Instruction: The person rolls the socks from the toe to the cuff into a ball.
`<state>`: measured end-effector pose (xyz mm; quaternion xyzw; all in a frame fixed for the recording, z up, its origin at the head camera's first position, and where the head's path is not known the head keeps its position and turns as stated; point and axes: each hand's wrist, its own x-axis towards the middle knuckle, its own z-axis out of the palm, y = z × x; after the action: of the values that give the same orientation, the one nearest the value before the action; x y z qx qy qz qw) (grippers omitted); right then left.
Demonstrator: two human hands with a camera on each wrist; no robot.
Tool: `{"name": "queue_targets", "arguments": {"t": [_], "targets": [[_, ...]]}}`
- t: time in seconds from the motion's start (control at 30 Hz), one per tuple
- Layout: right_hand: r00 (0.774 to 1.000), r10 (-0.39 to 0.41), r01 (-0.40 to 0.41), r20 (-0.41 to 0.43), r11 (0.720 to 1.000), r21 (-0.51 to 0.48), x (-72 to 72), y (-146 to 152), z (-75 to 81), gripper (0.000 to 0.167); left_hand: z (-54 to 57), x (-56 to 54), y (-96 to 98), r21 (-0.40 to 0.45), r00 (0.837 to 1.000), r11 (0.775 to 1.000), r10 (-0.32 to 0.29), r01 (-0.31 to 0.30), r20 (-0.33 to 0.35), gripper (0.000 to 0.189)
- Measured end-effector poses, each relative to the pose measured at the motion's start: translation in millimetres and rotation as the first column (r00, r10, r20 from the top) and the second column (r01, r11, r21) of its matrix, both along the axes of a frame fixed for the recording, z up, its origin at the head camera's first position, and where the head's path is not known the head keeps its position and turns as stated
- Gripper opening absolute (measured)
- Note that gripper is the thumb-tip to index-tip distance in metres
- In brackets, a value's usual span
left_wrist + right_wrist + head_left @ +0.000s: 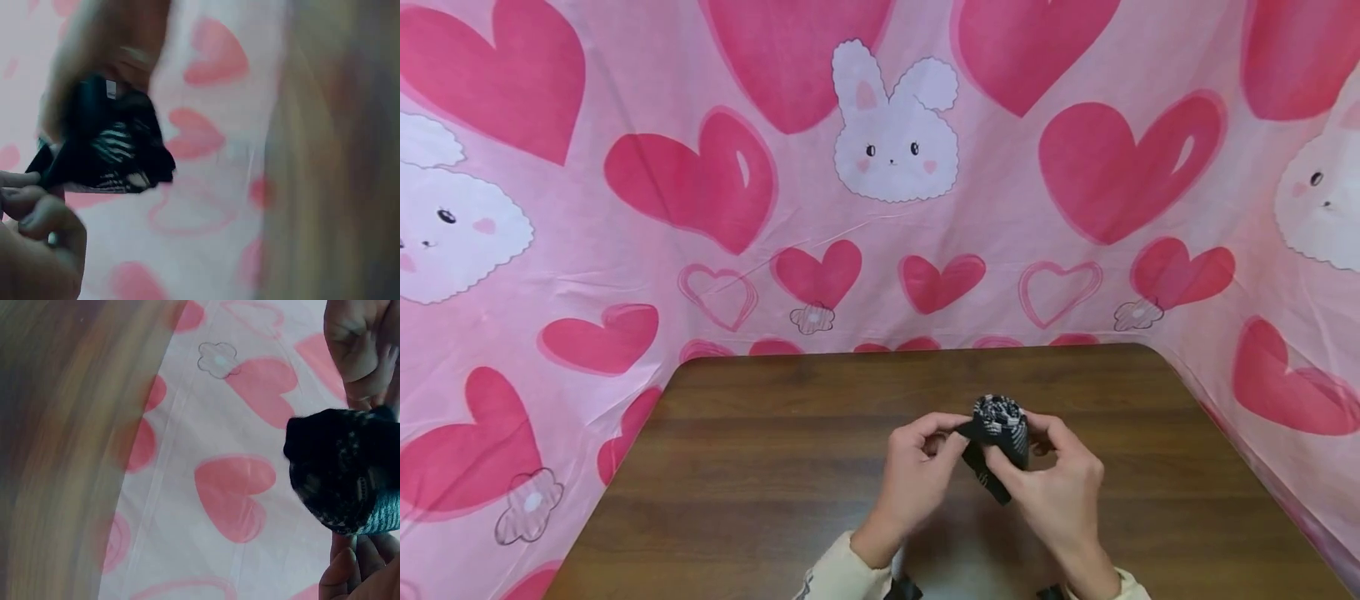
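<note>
Pink backdrop (pixel 895 233) with hearts and bunnies, biggest thing here, fills back and sides. Brown wooden table (pixel 760 450) in front; bare wood both sides of the hands. Right hand (pixel 1063 487): gripping the rolled cloth, thumb in front, fingers behind. Left hand (pixel 917 471): pinching a black corner between thumb and fingers. Pale sleeve (pixel 842 571) at left wrist, other one partly cut off. Rolled cloth (pixel 1011 437), black with white pattern, maybe a sock, can't confirm: between both hands, held up over the table, folded end on top. Dark flap (pixel 987 477) hangs below it, loose. Small white patch (pixel 111 89) in left wrist view, too blurry to read.

Risks, my judgement: roll could spring apart if the right thumb eases off, since nothing else visible binds it. Pulling the left corner too hard could skew the layers or slip from the pinch. Loose flap could get caught under a fold and leave it lumpy.
</note>
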<state>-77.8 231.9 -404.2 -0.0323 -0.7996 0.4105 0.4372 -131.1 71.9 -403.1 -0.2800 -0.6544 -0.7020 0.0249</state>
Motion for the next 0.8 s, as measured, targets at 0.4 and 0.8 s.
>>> {"name": "queue_targets", "arguments": {"t": [0.4,0.8], "targets": [[0.998,0.035,-0.047,0.051,0.963,0.265,0.1,8,-2.2,0.031,-0.4,-13.1,-7.5,-0.271,0.979,0.949,-0.187,0.159,-0.082,0.007],[0.599,0.790,-0.792,0.131,0.608,-0.049,13.8,15,-17.9,0.045,-5.6,-25.7,-4.5,-0.185,0.905,0.925,-0.257,0.332,0.338,0.012]]}}
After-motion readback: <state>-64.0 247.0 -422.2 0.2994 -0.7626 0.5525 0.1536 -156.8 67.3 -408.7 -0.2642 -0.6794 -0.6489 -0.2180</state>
